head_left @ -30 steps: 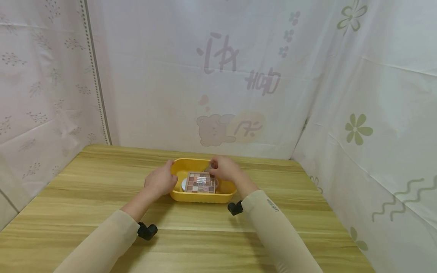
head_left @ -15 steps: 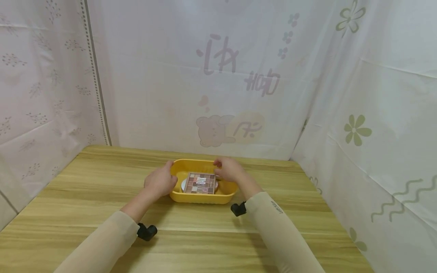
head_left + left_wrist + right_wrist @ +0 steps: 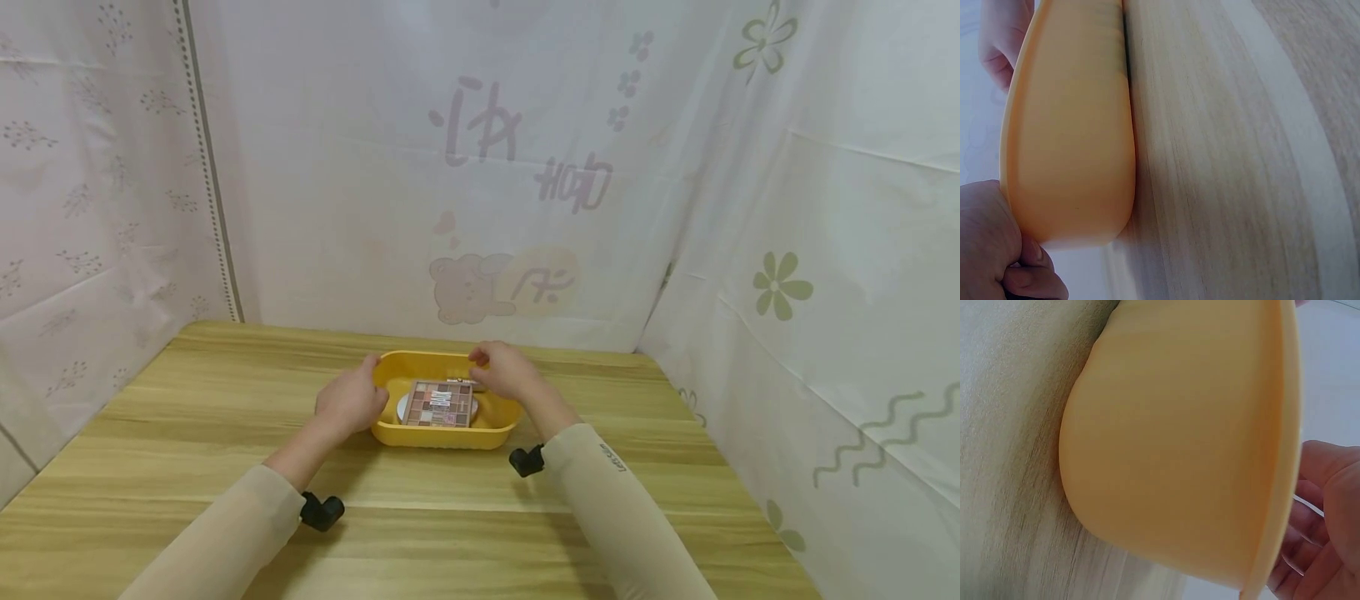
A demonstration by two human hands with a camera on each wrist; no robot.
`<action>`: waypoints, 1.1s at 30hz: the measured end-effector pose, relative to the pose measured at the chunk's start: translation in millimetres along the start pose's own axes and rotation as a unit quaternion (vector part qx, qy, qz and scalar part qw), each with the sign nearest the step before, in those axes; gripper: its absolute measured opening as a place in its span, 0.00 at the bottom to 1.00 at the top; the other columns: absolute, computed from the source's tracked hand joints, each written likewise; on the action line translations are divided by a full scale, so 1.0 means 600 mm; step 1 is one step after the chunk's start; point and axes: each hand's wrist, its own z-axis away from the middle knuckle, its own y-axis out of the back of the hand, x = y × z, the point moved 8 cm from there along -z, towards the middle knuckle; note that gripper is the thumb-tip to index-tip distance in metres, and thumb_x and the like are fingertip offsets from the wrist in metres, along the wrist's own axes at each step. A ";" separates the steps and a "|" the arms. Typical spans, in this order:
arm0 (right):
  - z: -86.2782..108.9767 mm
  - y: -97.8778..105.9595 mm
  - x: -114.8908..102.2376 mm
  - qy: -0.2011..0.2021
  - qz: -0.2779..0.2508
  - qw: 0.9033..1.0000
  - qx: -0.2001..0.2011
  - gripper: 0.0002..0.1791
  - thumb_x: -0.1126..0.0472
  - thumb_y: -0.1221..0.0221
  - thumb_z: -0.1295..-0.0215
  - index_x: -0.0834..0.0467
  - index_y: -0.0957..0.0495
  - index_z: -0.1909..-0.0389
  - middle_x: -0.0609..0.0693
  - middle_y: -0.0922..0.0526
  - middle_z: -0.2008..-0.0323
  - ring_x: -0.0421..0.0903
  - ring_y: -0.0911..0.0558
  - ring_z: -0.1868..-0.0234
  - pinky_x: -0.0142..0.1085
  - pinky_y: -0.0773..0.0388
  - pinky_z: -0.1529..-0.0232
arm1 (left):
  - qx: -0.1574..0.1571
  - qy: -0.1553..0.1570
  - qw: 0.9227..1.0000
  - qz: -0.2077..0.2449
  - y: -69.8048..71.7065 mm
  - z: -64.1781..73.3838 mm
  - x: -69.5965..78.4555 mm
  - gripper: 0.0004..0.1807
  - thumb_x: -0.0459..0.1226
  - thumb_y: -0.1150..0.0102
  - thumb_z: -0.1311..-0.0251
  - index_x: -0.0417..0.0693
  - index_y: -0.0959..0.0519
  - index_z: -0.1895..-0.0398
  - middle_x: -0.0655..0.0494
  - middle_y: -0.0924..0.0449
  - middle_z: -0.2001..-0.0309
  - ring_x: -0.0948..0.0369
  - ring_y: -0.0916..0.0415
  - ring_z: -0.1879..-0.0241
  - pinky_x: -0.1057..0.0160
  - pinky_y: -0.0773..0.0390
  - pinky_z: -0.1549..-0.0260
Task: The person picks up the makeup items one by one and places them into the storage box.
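Observation:
A yellow plastic basin [image 3: 442, 437] stands on the table. My left hand [image 3: 348, 404] grips its left end, the thumb over the rim and the fingers curled outside, as the left wrist view [image 3: 991, 244] shows. Inside lies an eyeshadow palette [image 3: 438, 404] with a grid of brown and pink squares, on top of a round white thing [image 3: 402, 408] that it mostly covers. Behind the palette is a slim, pale, shiny object [image 3: 461, 381], its right end near my right fingertips. My right hand [image 3: 508, 371] hovers over the basin's right side, fingers loosely bent, apart from the thumb.
The basin is near the back of a wood-grain table [image 3: 420, 533]. Behind it hangs a pale printed curtain [image 3: 337, 208], and another curtain [image 3: 862, 333] runs along the right side. Small black wrist cameras [image 3: 322, 511] stick out below the sleeves.
My right hand has let go of the slim object behind the palette and shifted slightly right, fingers parting. That object now shows in the basin. My left hand keeps its grip on the rim.

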 end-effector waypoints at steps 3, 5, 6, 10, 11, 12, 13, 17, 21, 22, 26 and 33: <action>0.002 0.004 0.001 -0.001 -0.003 1.000 0.007 0.19 0.56 0.37 0.21 0.59 0.17 0.36 0.58 0.14 0.39 0.58 0.16 0.35 0.53 0.21 0.30 | -0.002 -0.001 1.000 0.002 0.000 0.001 0.001 0.36 0.41 0.45 0.26 0.48 0.37 0.16 0.48 0.20 0.71 0.54 0.27 0.76 0.59 0.31 0.79; 0.004 0.007 0.001 -0.002 -0.003 1.000 0.011 0.19 0.55 0.37 0.22 0.58 0.16 0.36 0.57 0.13 0.39 0.57 0.16 0.35 0.53 0.20 0.30 | -0.003 -0.001 1.000 0.002 -0.001 0.001 0.001 0.36 0.41 0.45 0.26 0.48 0.37 0.16 0.49 0.20 0.71 0.55 0.27 0.77 0.59 0.31 0.79; 0.005 0.008 0.001 -0.002 -0.003 1.000 0.013 0.19 0.55 0.37 0.22 0.58 0.16 0.36 0.57 0.13 0.39 0.57 0.16 0.35 0.53 0.21 0.30 | -0.004 -0.001 1.000 0.003 -0.001 0.001 0.001 0.37 0.41 0.45 0.26 0.48 0.38 0.16 0.49 0.20 0.72 0.55 0.28 0.77 0.59 0.31 0.79; 0.011 0.014 0.000 0.000 -0.007 1.000 0.020 0.19 0.56 0.37 0.22 0.58 0.16 0.37 0.57 0.13 0.40 0.58 0.16 0.36 0.53 0.20 0.31 | -0.005 0.000 1.000 0.003 -0.003 0.002 -0.001 0.37 0.41 0.45 0.26 0.48 0.38 0.15 0.49 0.21 0.73 0.55 0.29 0.77 0.59 0.31 0.79; 0.013 0.015 -0.001 0.002 -0.008 1.000 0.022 0.18 0.56 0.37 0.22 0.58 0.16 0.37 0.57 0.13 0.40 0.58 0.16 0.36 0.53 0.20 0.31 | -0.005 0.000 1.000 0.003 -0.003 0.002 -0.001 0.37 0.41 0.45 0.26 0.48 0.38 0.15 0.49 0.22 0.73 0.55 0.29 0.77 0.59 0.31 0.79; 0.014 0.017 -0.002 0.003 -0.009 1.000 0.024 0.18 0.56 0.37 0.22 0.58 0.16 0.37 0.57 0.13 0.40 0.58 0.16 0.36 0.54 0.20 0.31 | -0.005 0.000 1.000 0.003 -0.002 0.002 -0.001 0.37 0.41 0.45 0.26 0.48 0.38 0.15 0.50 0.22 0.73 0.55 0.29 0.77 0.59 0.32 0.79; 0.015 0.018 -0.002 0.006 -0.010 1.000 0.025 0.18 0.56 0.37 0.22 0.58 0.16 0.38 0.57 0.13 0.40 0.58 0.16 0.36 0.54 0.20 0.31 | -0.004 0.000 1.000 0.003 -0.002 0.002 -0.001 0.37 0.41 0.46 0.26 0.48 0.38 0.15 0.50 0.22 0.73 0.55 0.29 0.77 0.59 0.32 0.79; 0.018 0.022 0.001 0.010 -0.019 0.999 0.029 0.19 0.55 0.36 0.22 0.59 0.16 0.37 0.58 0.13 0.40 0.58 0.16 0.35 0.54 0.21 0.30 | -0.008 0.001 1.000 0.004 -0.002 0.003 -0.001 0.37 0.41 0.46 0.26 0.48 0.39 0.15 0.50 0.23 0.75 0.56 0.30 0.79 0.60 0.33 0.79; 0.020 0.024 0.008 0.013 -0.024 0.999 0.034 0.19 0.55 0.36 0.22 0.60 0.16 0.37 0.58 0.13 0.40 0.59 0.16 0.35 0.55 0.21 0.31 | -0.010 0.001 1.000 0.002 -0.002 0.002 -0.001 0.37 0.42 0.46 0.25 0.48 0.39 0.15 0.50 0.24 0.75 0.56 0.30 0.79 0.60 0.32 0.79; 0.020 0.025 0.011 0.013 -0.025 0.999 0.036 0.19 0.55 0.36 0.22 0.59 0.16 0.37 0.58 0.13 0.40 0.59 0.16 0.36 0.55 0.20 0.31 | -0.010 0.000 1.000 0.001 -0.002 0.002 0.000 0.37 0.42 0.46 0.25 0.49 0.39 0.15 0.50 0.23 0.75 0.56 0.29 0.78 0.60 0.32 0.79; 0.023 0.027 0.018 0.011 -0.025 0.999 0.039 0.18 0.54 0.37 0.21 0.58 0.16 0.38 0.57 0.13 0.41 0.58 0.16 0.36 0.54 0.19 0.33 | -0.013 -0.004 1.000 0.000 -0.002 0.000 0.002 0.37 0.42 0.47 0.26 0.48 0.38 0.15 0.49 0.22 0.74 0.55 0.28 0.78 0.59 0.32 0.78; 0.031 0.029 0.018 0.023 -0.031 0.999 0.038 0.20 0.53 0.38 0.21 0.59 0.17 0.36 0.57 0.14 0.39 0.58 0.15 0.37 0.54 0.18 0.34 | -0.017 -0.011 1.000 0.005 -0.001 -0.003 -0.004 0.37 0.44 0.47 0.25 0.49 0.39 0.14 0.50 0.22 0.74 0.56 0.29 0.77 0.59 0.33 0.78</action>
